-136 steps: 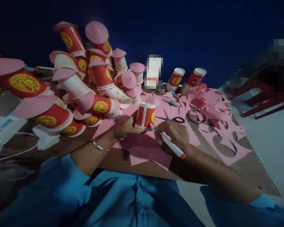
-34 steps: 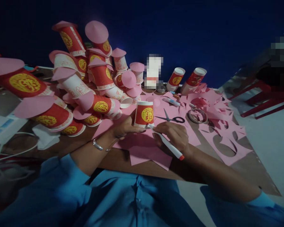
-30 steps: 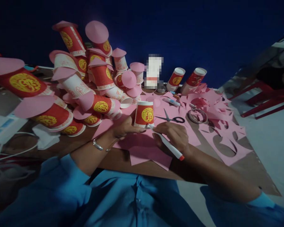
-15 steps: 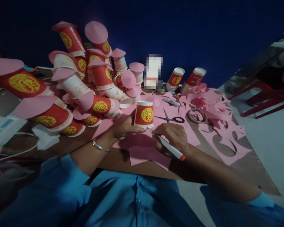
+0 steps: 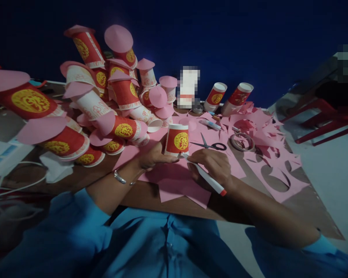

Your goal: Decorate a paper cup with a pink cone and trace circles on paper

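I'm looking in on an improvised craft workspace: scissors (image 5: 208, 146) and pink paper scraps (image 5: 263, 125) right of centre on the counter (image 5: 143, 197), hatted paper cups (image 5: 124, 94) heaped upper left.

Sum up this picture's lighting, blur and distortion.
Head view, centre: dim light, shadow on the pink paper below the fairly clear red cup and white pen; head view, edges: left sleeve soft, red stool looks stretched; head view, back: pixel blocks over a white object.

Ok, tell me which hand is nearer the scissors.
Right. The right hand, gripping the white pen, is just on the wearer's side of the scissors; the left hand, holding the red cup, is farther off to their left.
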Tool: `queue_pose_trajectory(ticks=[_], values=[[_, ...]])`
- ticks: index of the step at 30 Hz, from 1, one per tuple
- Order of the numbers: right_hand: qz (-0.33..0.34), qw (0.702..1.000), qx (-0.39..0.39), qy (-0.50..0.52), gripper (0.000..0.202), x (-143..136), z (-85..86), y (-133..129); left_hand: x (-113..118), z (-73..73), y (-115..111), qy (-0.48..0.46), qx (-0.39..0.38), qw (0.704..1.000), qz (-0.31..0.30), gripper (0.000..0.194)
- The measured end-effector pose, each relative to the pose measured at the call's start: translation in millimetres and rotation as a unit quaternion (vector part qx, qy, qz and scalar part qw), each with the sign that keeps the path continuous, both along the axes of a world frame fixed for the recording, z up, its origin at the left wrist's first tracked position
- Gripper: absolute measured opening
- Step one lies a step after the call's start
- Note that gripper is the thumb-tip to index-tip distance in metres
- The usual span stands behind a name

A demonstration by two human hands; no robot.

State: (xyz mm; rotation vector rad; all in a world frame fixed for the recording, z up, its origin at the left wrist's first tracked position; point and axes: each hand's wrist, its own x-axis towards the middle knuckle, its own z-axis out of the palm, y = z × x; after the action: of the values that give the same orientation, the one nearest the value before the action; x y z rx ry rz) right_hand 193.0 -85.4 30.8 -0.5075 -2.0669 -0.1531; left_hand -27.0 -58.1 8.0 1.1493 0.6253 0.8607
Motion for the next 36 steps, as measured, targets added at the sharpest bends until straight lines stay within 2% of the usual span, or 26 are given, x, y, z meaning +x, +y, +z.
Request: queue_pose_trajectory(ticks=[15,25,36], values=[[0.006,1.000,-0.010,0.003,0.016,0.4,-5.5,2.1,-0.4,-5.5,1.6,-0.004,0.003,1.000,0.001,0.096],[-0.011,1.000,-0.013,0.007,0.011,-1.7,1.4,0.1,0.6,-2.4,0.4,-0.024,0.003,1.000,-0.003,0.078],[-0.015,1.000,0.003,0.018,0.017,-2.3,3.2,-1.5,-0.4,-3.5,1.2,-0.001,0.011,1.000,-0.003,0.090]])
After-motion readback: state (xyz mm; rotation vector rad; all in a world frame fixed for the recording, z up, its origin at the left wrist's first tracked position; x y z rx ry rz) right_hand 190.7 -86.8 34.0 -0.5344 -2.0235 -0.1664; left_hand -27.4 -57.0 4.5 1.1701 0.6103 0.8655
